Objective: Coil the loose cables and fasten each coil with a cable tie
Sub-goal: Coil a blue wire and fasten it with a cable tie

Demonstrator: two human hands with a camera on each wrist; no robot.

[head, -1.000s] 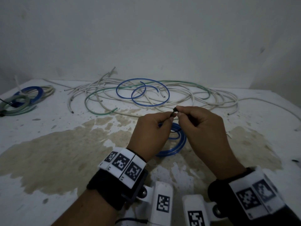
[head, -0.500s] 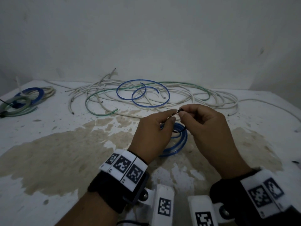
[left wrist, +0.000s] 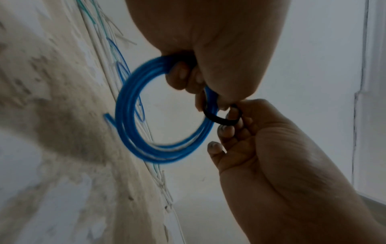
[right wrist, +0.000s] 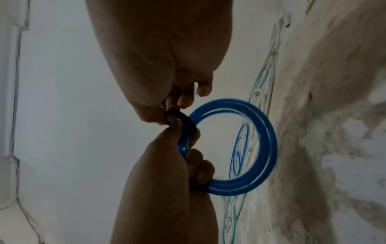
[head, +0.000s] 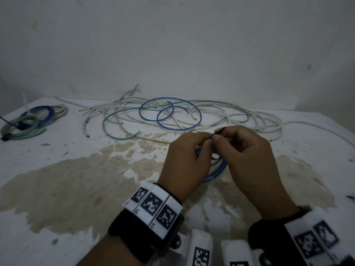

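A blue cable coil (left wrist: 133,115) (right wrist: 256,148) (head: 217,169) hangs above the table, gripped at one side by my left hand (head: 189,156) (left wrist: 204,54). A black cable tie (left wrist: 221,119) (right wrist: 181,121) loops around the coil's strands beside those fingers. My right hand (head: 244,148) (right wrist: 167,92) pinches the tie's end (head: 219,130) between thumb and forefinger, close against the left thumb. Most of the coil is hidden behind both hands in the head view.
Loose white cables (head: 255,120), a green cable (head: 123,114) and a blue cable (head: 169,114) lie tangled at the table's back. Tied coils (head: 28,120) sit at the far left. A brown stain (head: 76,181) covers the table's front. A wall stands behind.
Both hands stay together over the blue coil. The right hand has drawn the tie's end slightly up and right, narrowing the black loop around the coil.
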